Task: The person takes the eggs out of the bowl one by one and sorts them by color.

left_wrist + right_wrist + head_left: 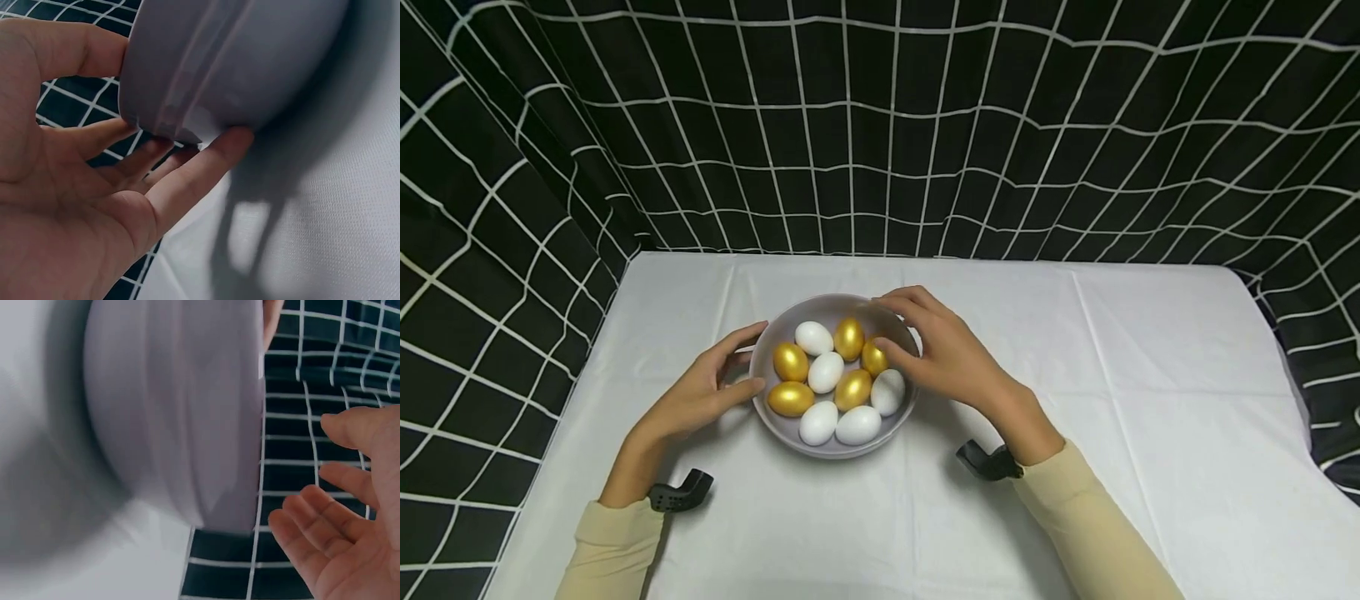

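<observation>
A wide grey-mauve bowl stands on the table with several gold eggs and several white eggs inside. My left hand is at the bowl's left side, thumb and fingers spread against its outer wall. In the left wrist view, that hand touches the bowl with fairly straight fingertips. Over the right rim hovers my right hand, its loosely bent fingers partly hiding a gold egg. The right wrist view shows this hand holding nothing, apart from the bowl wall.
A white cloth covers the table. Black curtains with a white grid hang behind it and at both sides. Dark wrist cameras sit on both wrists, close above the cloth.
</observation>
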{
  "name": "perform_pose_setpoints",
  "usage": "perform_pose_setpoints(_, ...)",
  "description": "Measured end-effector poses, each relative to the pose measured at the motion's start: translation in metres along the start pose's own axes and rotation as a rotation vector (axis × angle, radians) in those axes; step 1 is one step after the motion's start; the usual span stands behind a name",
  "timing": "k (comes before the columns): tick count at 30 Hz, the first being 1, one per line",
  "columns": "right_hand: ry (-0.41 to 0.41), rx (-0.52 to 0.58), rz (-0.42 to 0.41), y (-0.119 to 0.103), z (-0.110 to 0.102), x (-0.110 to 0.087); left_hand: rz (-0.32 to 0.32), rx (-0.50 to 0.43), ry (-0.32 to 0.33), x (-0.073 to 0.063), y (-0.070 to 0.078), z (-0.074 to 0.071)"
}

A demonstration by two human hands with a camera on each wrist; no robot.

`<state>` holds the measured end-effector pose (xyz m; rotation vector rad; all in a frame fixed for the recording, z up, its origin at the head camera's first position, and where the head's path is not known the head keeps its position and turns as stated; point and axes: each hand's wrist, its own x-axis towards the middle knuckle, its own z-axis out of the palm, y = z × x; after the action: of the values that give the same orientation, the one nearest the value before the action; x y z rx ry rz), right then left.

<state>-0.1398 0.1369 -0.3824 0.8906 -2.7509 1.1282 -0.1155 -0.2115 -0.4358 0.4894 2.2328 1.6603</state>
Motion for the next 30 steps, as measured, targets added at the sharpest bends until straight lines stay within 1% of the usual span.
perform_pose_setpoints(4,-0.085,0.004,-0.022,-0.01,0.003,0.013,0.003,-0.027,-0.009,-0.001,0.0,-0.002)
perform_pose_setpoints(8,-0.185,0.046,-0.035,-0.021,0.008,0.026,0.007,-0.041,-0.014,-0.001,0.0,-0.004)
perform_pose_setpoints(12,-0.288,0.083,-0.041,-0.031,0.011,0.037,0.002,-0.084,-0.021,0.0,-0.004,-0.004)
perform_pose_setpoints(16,-0.358,0.09,-0.054,-0.038,0.014,0.049,-0.003,-0.115,-0.034,0.002,-0.007,-0.004)
perform_pose_setpoints(21,-0.408,0.037,-0.069,-0.046,0.018,0.063,-0.006,-0.121,-0.033,0.003,-0.006,-0.002)
perform_pose_setpoints(26,-0.443,-0.044,-0.044,-0.053,0.027,0.076,-0.033,-0.135,-0.032,0.002,-0.005,-0.003)
perform_pose_setpoints(30,-0.492,-0.092,-0.036,-0.051,0.036,0.082,-0.056,-0.173,-0.057,0.003,-0.006,-0.002)
